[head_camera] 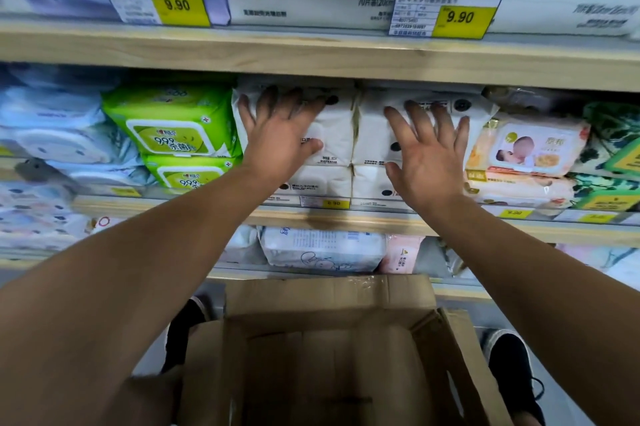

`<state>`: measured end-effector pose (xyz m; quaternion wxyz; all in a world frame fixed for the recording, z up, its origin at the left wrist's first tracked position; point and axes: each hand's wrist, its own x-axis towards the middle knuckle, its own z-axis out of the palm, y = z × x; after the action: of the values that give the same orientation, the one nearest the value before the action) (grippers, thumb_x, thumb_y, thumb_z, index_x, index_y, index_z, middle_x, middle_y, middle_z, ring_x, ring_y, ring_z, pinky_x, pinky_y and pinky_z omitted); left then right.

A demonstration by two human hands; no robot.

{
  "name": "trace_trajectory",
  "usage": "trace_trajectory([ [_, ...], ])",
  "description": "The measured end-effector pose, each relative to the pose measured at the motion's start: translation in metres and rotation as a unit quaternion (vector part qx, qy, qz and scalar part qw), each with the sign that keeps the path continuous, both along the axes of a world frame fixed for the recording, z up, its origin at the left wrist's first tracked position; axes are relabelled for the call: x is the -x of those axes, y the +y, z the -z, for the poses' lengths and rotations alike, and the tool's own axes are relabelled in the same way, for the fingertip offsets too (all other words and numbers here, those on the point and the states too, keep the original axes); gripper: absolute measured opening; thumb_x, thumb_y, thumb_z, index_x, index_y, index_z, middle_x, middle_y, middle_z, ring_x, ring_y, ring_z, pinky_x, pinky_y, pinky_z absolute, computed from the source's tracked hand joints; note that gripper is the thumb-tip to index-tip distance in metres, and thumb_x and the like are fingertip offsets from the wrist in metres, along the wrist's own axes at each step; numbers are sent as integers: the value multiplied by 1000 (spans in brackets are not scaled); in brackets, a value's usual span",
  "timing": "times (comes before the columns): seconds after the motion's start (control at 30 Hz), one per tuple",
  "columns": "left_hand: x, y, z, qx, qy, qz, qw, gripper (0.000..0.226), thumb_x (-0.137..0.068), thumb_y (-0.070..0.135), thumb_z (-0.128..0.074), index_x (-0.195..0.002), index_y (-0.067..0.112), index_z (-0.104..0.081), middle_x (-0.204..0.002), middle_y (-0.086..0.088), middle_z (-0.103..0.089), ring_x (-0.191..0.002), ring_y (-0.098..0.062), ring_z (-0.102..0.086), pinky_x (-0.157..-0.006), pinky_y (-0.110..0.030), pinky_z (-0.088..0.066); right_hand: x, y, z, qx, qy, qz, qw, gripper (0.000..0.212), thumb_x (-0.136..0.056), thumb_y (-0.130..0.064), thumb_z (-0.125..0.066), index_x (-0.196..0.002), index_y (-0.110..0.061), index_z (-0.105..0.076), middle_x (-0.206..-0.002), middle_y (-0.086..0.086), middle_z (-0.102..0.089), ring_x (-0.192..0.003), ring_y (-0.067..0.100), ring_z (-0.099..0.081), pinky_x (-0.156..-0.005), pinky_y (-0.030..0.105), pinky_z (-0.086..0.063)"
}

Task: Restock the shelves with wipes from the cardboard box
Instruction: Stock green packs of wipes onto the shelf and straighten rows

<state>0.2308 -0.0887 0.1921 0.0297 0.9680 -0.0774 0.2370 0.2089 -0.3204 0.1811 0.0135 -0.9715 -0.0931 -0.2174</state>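
The shelves are long wooden boards, one above the other, so lots of packs can sit in rows facing out. Little yellow price tags hang on the front edges so shoppers can read them.

The cardboard box sits on the floor just under the arms, right in front of the shelves, with its flaps open. That keeps it close, so the person only has to bend and reach. What shows of its inside looks bare, so it seems most of the wipes are already up.

The white wipes are on the middle shelf, two stacks side by side, with a pack on top of a pack. Green packs stand just to their left and baby packs just to their right, so each kind keeps its own spot.

The left hand lies flat on the left top pack with its fingers spread wide. The right hand lies flat on the right top pack, fingers spread too. Neither hand grips anything. Flat hands are good for pushing, so I think the person is pushing the packs back to make them sit neat and even.
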Motion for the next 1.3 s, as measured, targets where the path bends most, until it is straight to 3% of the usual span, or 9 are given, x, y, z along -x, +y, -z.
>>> trace_trajectory([
  [0.13, 0, -3, 3, -7, 1, -7, 1000, 66, -81, 52, -58, -141, 45, -32, -144, 1, -40, -137, -37, -24, -108, -65, -3, 0, -1, 2, -1, 0, 0, 1000, 83, -80, -31, -67, -150, -33, -23, -155, 2, -27, -143, 37, -13, -116, 59, 0],
  [0.3, 7, -13, 0, -12, 4, -21, 1000, 65, -83, 50, -54, -142, 39, -29, -145, -1, -37, -138, -35, -23, -110, -65, -4, 6, -8, -9, 26, 39, -5, 999, 90, -80, -48, -63, -152, -35, -9, -159, 1, -12, -146, 34, -2, -117, 56, 2],
  [0.5, 42, -69, 3, 14, -24, 75, 997, 67, -85, 46, -54, -143, 23, -32, -148, -4, -35, -137, -31, -27, -113, -58, -12, 48, -54, -8, -14, 64, -5, 998, 83, -84, -42, -64, -151, -27, -18, -160, 4, -12, -147, 31, -6, -120, 46, -6],
  [0.67, 76, -135, 23, 30, 14, 155, 987, 67, -85, 47, -50, -144, 19, -36, -150, -7, -37, -138, -31, -29, -113, -55, -15, 99, -118, 22, -29, 133, 37, 990, 83, -85, -41, -63, -152, -24, -17, -159, 7, -18, -146, 31, -12, -120, 44, -13],
  [0.97, 122, -231, 107, -10, 170, 255, 952, 68, -83, 48, -43, -144, 19, -36, -148, -7, -39, -134, -29, -35, -111, -45, -28, 156, -226, 94, -28, 262, 112, 958, 80, -87, -44, -60, -152, -23, -17, -158, 5, -20, -145, 28, -14, -119, 40, -17],
  [1.17, 114, -279, 164, 23, 228, 264, 937, 61, -88, 41, -57, -141, 19, -37, -146, -2, -40, -128, -26, -41, -102, -39, -37, 146, -266, 145, -51, 301, 127, 944, 76, -88, -40, -60, -150, -19, -21, -154, 4, -27, -141, 28, -22, -116, 38, -22],
  [1.3, 87, -305, 198, 112, 285, 197, 931, 66, -88, 40, -60, -144, 17, -32, -143, -8, -41, -124, -29, -47, -96, -40, -45, 117, -276, 181, -77, 291, 105, 948, 69, -87, -33, -62, -146, -17, -31, -146, 6, -39, -134, 30, -32, -111, 38, -28],
])
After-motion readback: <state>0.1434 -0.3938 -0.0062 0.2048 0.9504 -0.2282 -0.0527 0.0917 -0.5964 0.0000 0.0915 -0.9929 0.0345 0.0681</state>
